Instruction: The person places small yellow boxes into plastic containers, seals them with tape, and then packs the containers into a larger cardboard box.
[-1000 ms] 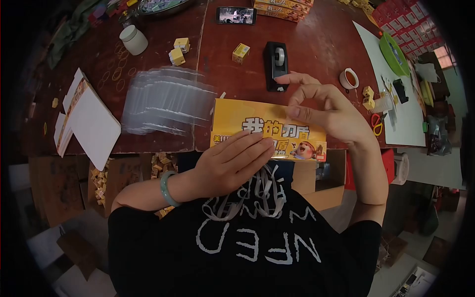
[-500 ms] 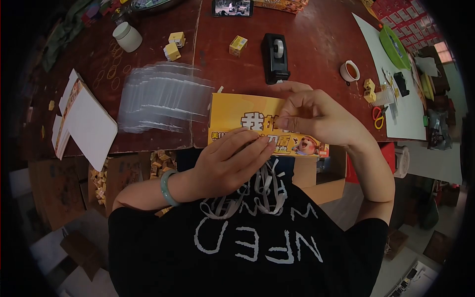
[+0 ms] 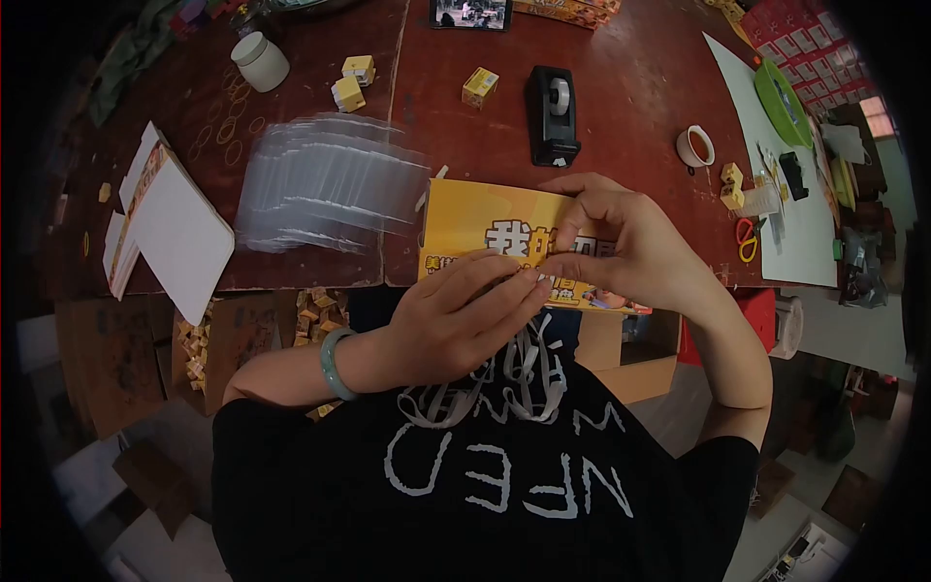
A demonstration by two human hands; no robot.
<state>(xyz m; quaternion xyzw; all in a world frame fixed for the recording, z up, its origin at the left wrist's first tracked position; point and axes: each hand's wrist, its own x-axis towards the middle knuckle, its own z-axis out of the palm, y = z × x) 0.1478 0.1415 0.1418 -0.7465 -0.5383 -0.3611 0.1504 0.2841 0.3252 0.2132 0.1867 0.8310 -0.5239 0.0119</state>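
Observation:
A yellow printed cardboard box [image 3: 461, 209] with large white and orange characters lies at the table's near edge. My left hand [image 3: 456, 315], a pale green bangle on its wrist, holds the lower part of the box with its fingers across the front. Over the right half of the box is my right hand [image 3: 626, 242], its thumb and fingers curled in a pinch. The right thumb tip meets the left fingertips at the middle of the box front. Anything small between those fingertips is too hidden to make out.
Beyond the box stands a black tape dispenser [image 3: 553, 121]. Clear plastic sleeves [image 3: 325, 184] are spread to the left, near folded white card [image 3: 184, 228]. Small yellow boxes [image 3: 480, 87], a white jar [image 3: 260, 63], a cup [image 3: 694, 146] and scissors [image 3: 747, 240] lie around.
My right hand has come down and left across the box front, its thumb reaching the left fingertips. My left hand stays on the box. The whole view has shifted slightly.

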